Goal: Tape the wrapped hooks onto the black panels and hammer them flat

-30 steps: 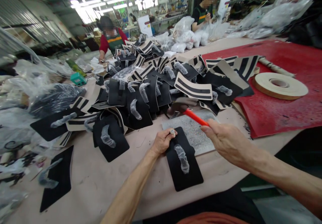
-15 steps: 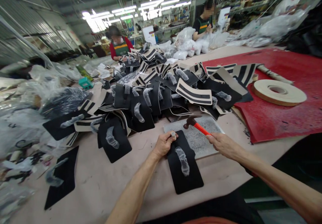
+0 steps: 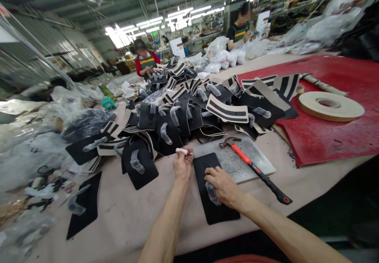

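Observation:
My left hand [image 3: 182, 166] is closed around a small white-handled tool with a thin metal tip [image 3: 181, 151], held just left of a black panel [image 3: 204, 207]. That panel lies flat on the table, partly over the edge of a grey slab [image 3: 254, 158]. A plastic-wrapped curved handle [image 3: 212, 195] is fixed on the panel, and my right hand [image 3: 223, 184] has its fingers closed over the upper part of it. A claw hammer [image 3: 251, 168] with a red and black handle rests across the slab, its head on the slab and its grip end on the table.
Black panels with wrapped handles [image 3: 174, 117] are heaped ahead. On the right, a tape roll [image 3: 330, 105] lies on a red sheet [image 3: 325, 144]. Plastic bags [image 3: 35, 148] crowd the left; a single panel [image 3: 84, 207] lies nearer. Two people in aprons sit beyond.
My right hand has let go of the hammer, now lying down, and moved left onto the wrapped handle. My left hand has shifted left off the panel, its tool tipped from upright to sideways.

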`<action>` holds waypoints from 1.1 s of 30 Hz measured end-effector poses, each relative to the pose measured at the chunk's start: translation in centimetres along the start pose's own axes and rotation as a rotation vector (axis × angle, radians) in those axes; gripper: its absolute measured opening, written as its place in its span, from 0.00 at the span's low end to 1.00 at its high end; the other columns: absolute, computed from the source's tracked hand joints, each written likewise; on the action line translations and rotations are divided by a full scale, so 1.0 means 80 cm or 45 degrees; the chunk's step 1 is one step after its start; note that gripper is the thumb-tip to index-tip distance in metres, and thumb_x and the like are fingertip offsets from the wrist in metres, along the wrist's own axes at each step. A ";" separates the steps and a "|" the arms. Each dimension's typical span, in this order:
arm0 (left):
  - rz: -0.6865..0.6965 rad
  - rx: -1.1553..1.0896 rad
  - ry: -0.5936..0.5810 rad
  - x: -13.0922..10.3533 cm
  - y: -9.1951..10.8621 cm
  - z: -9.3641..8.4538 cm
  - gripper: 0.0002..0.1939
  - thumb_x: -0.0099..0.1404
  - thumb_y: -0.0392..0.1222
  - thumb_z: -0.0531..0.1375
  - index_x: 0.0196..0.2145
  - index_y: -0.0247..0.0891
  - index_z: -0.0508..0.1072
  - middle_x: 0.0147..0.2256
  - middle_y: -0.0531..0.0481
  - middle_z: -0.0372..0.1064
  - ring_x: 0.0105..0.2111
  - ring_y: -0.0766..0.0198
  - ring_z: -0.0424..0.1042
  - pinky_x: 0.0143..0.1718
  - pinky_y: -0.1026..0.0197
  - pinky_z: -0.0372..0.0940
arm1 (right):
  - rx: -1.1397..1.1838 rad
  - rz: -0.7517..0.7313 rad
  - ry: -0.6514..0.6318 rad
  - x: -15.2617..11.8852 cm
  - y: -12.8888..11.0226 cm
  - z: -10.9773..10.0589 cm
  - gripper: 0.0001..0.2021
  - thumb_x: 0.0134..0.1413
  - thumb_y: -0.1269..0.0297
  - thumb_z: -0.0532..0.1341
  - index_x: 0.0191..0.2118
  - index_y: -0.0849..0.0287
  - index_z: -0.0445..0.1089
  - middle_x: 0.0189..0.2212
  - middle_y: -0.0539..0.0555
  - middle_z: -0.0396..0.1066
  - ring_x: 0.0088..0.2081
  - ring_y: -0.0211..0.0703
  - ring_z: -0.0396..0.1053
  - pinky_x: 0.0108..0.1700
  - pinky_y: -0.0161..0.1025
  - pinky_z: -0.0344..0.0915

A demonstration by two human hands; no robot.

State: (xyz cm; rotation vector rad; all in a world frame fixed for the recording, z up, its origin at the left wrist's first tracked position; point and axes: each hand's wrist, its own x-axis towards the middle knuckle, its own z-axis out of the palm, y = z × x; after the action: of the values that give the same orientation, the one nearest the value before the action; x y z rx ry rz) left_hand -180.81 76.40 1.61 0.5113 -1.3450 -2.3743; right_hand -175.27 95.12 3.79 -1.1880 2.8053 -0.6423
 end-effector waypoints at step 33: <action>0.113 0.395 -0.190 -0.052 0.013 -0.041 0.15 0.61 0.50 0.67 0.40 0.37 0.77 0.38 0.47 0.79 0.39 0.59 0.80 0.47 0.58 0.73 | 0.163 0.818 -0.029 -0.002 -0.030 -0.017 0.29 0.59 0.47 0.64 0.60 0.59 0.65 0.36 0.61 0.77 0.40 0.60 0.76 0.41 0.47 0.68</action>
State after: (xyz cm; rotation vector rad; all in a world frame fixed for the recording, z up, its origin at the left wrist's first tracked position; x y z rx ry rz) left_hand -175.48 75.50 1.50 0.3521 -1.7790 -2.1793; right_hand -173.79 94.22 5.94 -0.2299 2.8185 -0.7138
